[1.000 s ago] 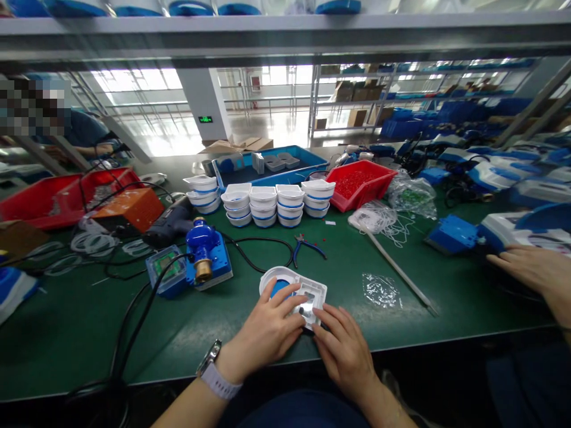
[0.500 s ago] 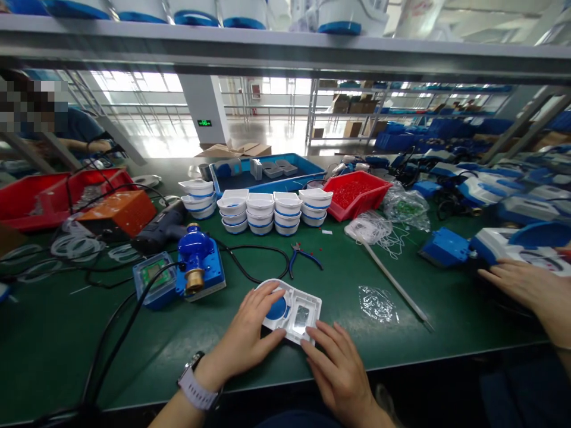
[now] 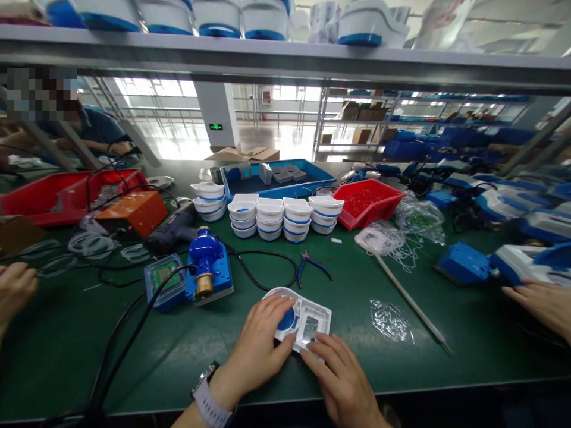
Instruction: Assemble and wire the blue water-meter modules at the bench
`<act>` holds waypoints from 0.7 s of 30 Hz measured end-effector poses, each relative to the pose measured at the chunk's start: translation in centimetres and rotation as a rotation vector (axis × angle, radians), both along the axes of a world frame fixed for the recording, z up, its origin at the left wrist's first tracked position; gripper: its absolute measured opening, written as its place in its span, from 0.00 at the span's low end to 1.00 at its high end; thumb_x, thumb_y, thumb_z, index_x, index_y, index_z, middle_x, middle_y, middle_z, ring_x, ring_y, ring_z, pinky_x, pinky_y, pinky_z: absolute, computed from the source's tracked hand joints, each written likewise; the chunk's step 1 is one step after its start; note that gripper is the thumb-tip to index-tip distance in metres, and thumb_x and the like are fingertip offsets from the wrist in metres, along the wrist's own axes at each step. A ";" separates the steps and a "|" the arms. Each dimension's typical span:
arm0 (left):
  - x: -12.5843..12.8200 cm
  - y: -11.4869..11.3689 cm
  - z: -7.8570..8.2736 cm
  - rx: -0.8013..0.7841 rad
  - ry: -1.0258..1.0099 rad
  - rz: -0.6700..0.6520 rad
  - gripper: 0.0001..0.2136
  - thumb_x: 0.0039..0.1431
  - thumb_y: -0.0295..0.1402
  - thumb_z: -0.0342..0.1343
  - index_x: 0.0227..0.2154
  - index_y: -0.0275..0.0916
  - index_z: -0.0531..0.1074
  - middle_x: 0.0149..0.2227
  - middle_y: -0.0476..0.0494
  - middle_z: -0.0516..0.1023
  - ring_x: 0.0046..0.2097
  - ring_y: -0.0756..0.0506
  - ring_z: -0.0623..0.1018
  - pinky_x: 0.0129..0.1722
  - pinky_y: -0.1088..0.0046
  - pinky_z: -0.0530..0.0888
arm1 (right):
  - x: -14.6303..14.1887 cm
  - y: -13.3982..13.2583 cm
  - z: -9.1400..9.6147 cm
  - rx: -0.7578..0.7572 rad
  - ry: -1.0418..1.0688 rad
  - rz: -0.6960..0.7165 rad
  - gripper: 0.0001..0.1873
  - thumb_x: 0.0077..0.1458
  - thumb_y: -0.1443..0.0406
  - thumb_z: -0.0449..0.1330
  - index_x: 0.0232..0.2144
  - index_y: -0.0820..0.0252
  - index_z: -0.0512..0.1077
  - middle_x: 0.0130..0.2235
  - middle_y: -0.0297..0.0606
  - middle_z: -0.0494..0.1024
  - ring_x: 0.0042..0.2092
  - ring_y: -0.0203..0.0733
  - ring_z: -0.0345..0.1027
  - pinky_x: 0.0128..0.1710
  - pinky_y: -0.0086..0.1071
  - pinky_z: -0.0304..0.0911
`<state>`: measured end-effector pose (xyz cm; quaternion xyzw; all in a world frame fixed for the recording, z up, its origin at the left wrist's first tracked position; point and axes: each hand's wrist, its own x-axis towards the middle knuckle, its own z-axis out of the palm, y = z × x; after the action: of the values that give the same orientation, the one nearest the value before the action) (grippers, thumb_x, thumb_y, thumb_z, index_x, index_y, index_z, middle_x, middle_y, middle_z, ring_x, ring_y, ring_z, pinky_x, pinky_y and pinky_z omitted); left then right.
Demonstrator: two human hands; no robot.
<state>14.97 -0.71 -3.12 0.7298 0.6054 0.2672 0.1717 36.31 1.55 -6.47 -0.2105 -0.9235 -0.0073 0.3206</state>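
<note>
A white plastic housing cover point(image 3: 320, 313) lies on the green bench in front of me, its hollow side up. It has a blue round part point(image 3: 286, 320) at the left and a clear rectangular window point(image 3: 309, 328) at the right. My left hand point(image 3: 261, 339) grips the cover's left side, fingers over the top and thumb at the near edge. My right hand point(image 3: 341, 374) holds the near right corner with its fingertips by the window. Beyond the cover lie blue-handled cutting pliers point(image 3: 314, 267). A blue valve body with brass ends point(image 3: 205, 261) stands to the left.
Stacked white and blue covers point(image 3: 270, 217) stand before a blue tray point(image 3: 307, 169). A red bin point(image 3: 368, 202) holds small red parts. Black cables cross the left side. A clear bag point(image 3: 390, 321) lies at right. Other people's hands point(image 3: 542, 303) point(image 3: 15, 291) show at both sides.
The view has shifted, so the bench scene sits lower and further right. Another person's hand has come into view at the left edge. My hands stay on the cover.
</note>
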 end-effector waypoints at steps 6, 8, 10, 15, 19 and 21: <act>0.5 0.0 0.2 -0.029 -0.022 0.042 0.24 0.57 0.27 0.52 0.57 0.45 0.62 0.58 0.46 0.68 0.62 0.40 0.63 0.61 0.50 0.62 | 0.0 0.1 -0.2 -0.021 0.046 0.031 0.21 0.59 0.77 0.45 0.48 0.64 0.71 0.44 0.46 0.76 0.50 0.51 0.67 0.43 0.43 0.71; 0.6 0.0 0.4 -0.045 -0.027 0.053 0.24 0.56 0.26 0.52 0.57 0.46 0.62 0.59 0.46 0.67 0.62 0.40 0.62 0.61 0.47 0.61 | -0.2 0.1 -0.1 -0.020 0.067 0.027 0.21 0.59 0.77 0.45 0.48 0.64 0.71 0.43 0.46 0.76 0.49 0.50 0.68 0.43 0.42 0.72; 0.7 0.0 0.5 -0.067 -0.024 0.062 0.25 0.56 0.26 0.52 0.57 0.48 0.61 0.59 0.46 0.67 0.63 0.39 0.61 0.62 0.42 0.57 | -0.4 0.1 0.1 -0.026 0.071 0.026 0.21 0.59 0.77 0.45 0.47 0.64 0.72 0.42 0.46 0.76 0.49 0.49 0.68 0.43 0.40 0.72; 0.2 0.4 1.5 -0.089 0.008 0.050 0.25 0.56 0.27 0.53 0.57 0.49 0.60 0.58 0.46 0.69 0.64 0.38 0.60 0.61 0.33 0.43 | -1.0 0.6 0.5 -0.026 0.048 0.025 0.20 0.61 0.76 0.44 0.47 0.63 0.72 0.41 0.45 0.76 0.47 0.48 0.70 0.41 0.38 0.73; 0.7 0.7 1.9 -0.099 -0.019 0.053 0.22 0.54 0.28 0.56 0.52 0.49 0.65 0.53 0.46 0.73 0.59 0.39 0.67 0.61 0.35 0.49 | -0.1 0.9 -1.2 0.105 -0.006 0.044 0.20 0.64 0.73 0.44 0.48 0.60 0.73 0.42 0.40 0.78 0.45 0.46 0.72 0.40 0.35 0.73; 1.3 0.8 1.6 -0.078 -0.044 0.060 0.20 0.54 0.29 0.58 0.51 0.50 0.67 0.50 0.48 0.75 0.55 0.40 0.70 0.61 0.36 0.52 | -0.1 0.9 -3.0 0.149 0.007 0.021 0.20 0.64 0.72 0.46 0.49 0.54 0.74 0.41 0.35 0.79 0.43 0.45 0.73 0.38 0.34 0.73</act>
<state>16.29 0.04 -1.49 0.6981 0.6331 0.2642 0.2052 36.21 2.41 -9.51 -0.1765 -0.9214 -0.0721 0.3386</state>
